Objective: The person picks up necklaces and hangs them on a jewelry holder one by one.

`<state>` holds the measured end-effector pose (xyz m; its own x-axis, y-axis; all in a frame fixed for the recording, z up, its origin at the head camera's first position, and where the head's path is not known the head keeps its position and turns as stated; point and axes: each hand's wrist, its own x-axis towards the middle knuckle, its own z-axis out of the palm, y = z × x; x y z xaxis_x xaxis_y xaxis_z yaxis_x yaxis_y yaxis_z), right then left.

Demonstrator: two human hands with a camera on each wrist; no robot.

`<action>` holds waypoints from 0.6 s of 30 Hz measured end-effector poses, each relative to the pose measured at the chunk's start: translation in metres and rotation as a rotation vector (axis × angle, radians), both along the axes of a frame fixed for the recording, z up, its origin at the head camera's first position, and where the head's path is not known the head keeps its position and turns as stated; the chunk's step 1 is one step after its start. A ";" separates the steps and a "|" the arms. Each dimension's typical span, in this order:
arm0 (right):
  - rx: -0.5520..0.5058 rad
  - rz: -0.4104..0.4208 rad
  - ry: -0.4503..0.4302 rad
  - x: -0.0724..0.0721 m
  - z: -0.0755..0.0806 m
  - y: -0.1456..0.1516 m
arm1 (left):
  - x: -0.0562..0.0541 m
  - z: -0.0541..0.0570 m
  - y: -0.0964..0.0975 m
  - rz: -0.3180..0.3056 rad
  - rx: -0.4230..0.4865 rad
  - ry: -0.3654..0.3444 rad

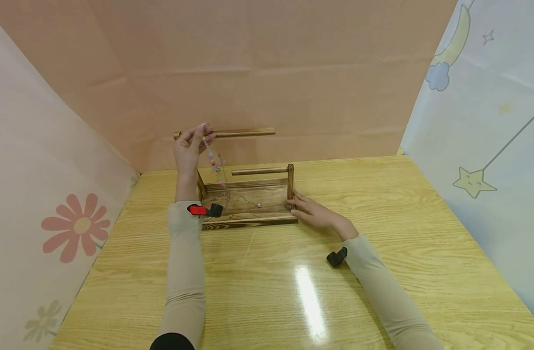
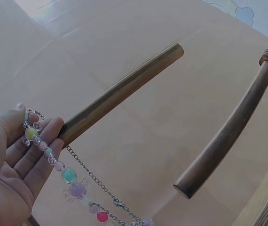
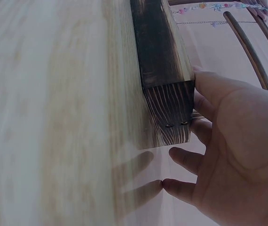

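With thumb and fingers, my left hand [image 1: 189,148] pinches a pastel candy-bead necklace [image 2: 68,175] near the left end of the upper wooden bar [image 1: 247,132]. Its bead strand and silver chain [image 2: 94,177] dangle below the hand. The bar belongs to a wooden jewelry stand [image 1: 249,223] with a shallow tray base. Down at the stand's right end, my right hand [image 1: 317,215] holds the foot of the side post [image 1: 290,182]. Two of its fingertips [image 3: 178,153] reach below the base's end in the right wrist view; part of the grip is hidden behind the wood.
A shorter lower bar [image 1: 260,171] juts left from the right post. Inside the tray lie thin chains and a pendant [image 1: 258,205]. The stand rests on a light wood table [image 1: 380,218], with a peach backdrop [image 1: 315,97] behind and printed sheets on both sides.
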<state>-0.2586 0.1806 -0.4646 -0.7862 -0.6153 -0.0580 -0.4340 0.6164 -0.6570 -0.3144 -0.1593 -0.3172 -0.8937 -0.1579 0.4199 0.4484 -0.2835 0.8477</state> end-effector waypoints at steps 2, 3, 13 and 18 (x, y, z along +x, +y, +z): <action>0.000 0.000 -0.001 0.000 0.000 0.000 | -0.001 0.000 -0.001 -0.001 0.017 -0.002; 0.001 -0.001 0.000 -0.001 0.000 0.000 | -0.001 -0.001 -0.002 -0.001 0.024 -0.003; 0.000 -0.004 -0.007 0.000 0.001 0.000 | 0.002 -0.002 -0.006 0.016 0.047 0.007; -0.001 -0.005 -0.007 0.000 0.001 0.000 | 0.005 -0.003 -0.007 0.012 0.060 -0.007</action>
<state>-0.2588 0.1807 -0.4640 -0.7892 -0.6110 -0.0625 -0.4262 0.6180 -0.6606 -0.3099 -0.1668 -0.3200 -0.8944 -0.1932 0.4033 0.4463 -0.3288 0.8323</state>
